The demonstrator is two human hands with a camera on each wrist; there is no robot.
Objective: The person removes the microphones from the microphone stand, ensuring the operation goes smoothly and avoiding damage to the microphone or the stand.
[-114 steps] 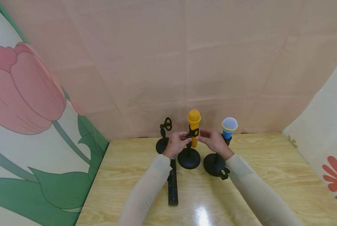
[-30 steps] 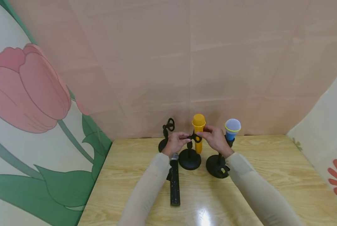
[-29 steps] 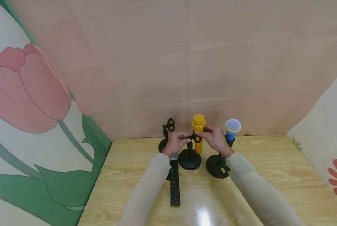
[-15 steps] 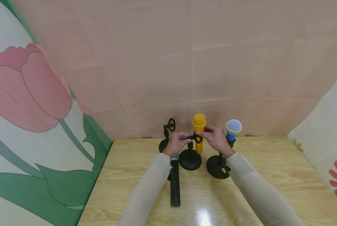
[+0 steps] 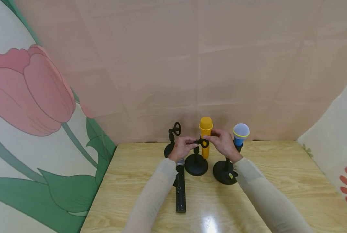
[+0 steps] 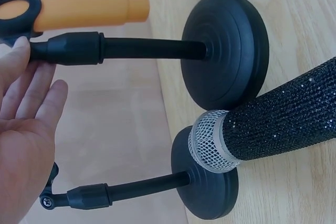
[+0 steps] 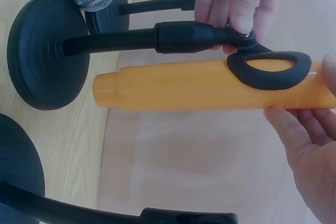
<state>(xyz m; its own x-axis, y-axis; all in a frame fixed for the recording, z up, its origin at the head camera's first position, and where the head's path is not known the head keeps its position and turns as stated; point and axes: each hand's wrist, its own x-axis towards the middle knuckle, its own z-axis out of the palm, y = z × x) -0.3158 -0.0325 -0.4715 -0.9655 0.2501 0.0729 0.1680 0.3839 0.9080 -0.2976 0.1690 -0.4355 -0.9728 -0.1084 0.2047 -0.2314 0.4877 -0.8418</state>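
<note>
- The orange microphone (image 5: 205, 136) stood upright in the middle stand (image 5: 195, 163) on the desk (image 5: 278, 181), its long axis vertical
- My right hand (image 5: 224, 144) pinched its upper body
- My left hand (image 5: 182, 147) pinched the clip (image 7: 268, 70) joint, both grips equally near

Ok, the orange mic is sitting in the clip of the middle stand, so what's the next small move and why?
Probably let go gently: the orange mic already sits through the clip, upright on the middle stand, while the left hand steadies the clip joint and the right hand touches the mic.
</note>
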